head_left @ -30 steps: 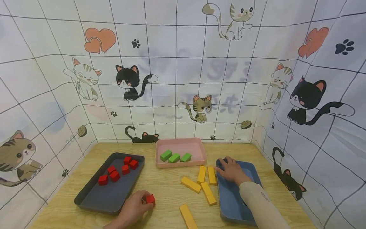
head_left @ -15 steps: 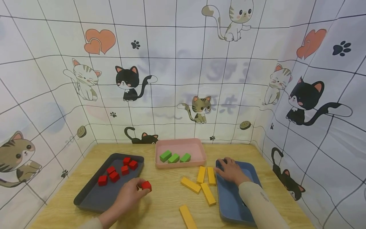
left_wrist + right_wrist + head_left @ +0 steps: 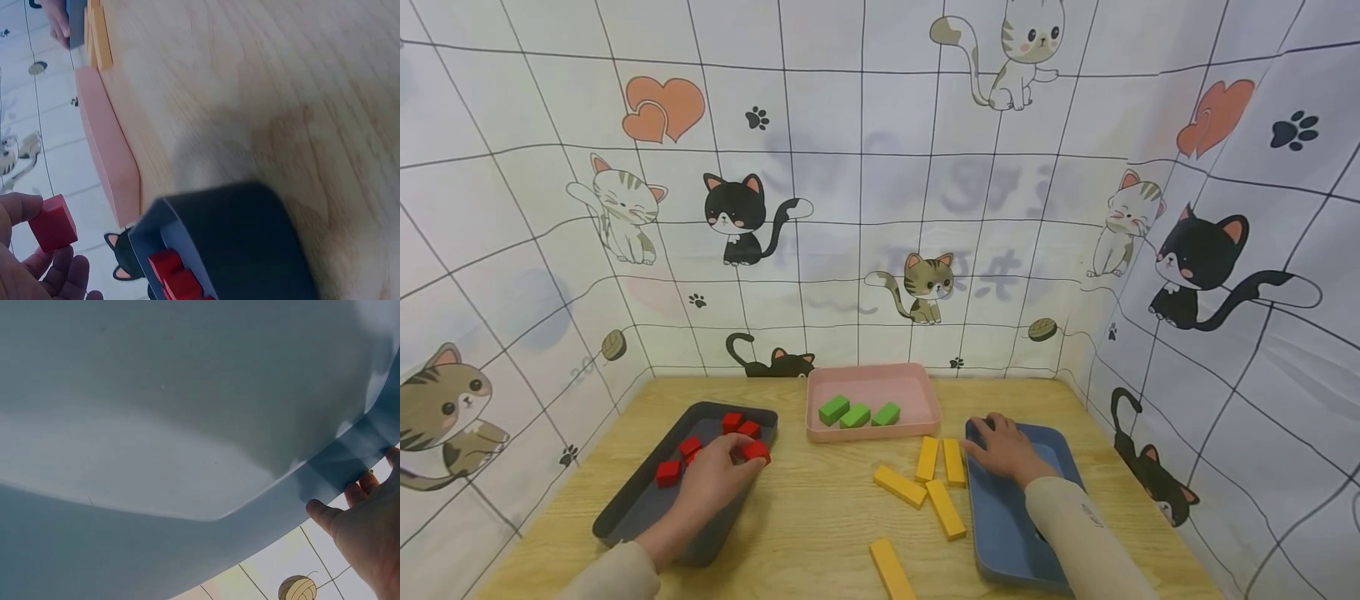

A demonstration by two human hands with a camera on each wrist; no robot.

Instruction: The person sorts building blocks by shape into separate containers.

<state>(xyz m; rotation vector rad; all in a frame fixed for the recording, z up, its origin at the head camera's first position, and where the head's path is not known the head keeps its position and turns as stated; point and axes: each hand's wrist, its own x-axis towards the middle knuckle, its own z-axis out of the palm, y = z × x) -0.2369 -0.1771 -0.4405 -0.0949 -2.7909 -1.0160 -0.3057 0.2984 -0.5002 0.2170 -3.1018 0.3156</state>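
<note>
My left hand [image 3: 718, 475] pinches a red cube [image 3: 756, 452] over the right side of the dark grey tray [image 3: 625, 518]; the left wrist view shows the same red cube [image 3: 53, 223] between thumb and fingers above the tray's rim [image 3: 187, 215]. Several more red cubes [image 3: 668, 472] lie in that tray. My right hand [image 3: 1006, 448] rests on the far left corner of the blue tray [image 3: 1007, 533], with its fingers [image 3: 359, 515] over the rim in the right wrist view. Several yellow blocks [image 3: 899, 485] lie on the table between the trays.
A pink tray [image 3: 917, 396] with three green blocks [image 3: 855, 413] stands at the back centre. One yellow block [image 3: 892, 568] lies near the front edge. Cat-print cloth walls [image 3: 880, 208] close in the wooden table [image 3: 820, 517] on three sides.
My left hand has lifted the red cube from the table near the front and carried it back and left, over the dark grey tray. The right hand has stayed on the blue tray.
</note>
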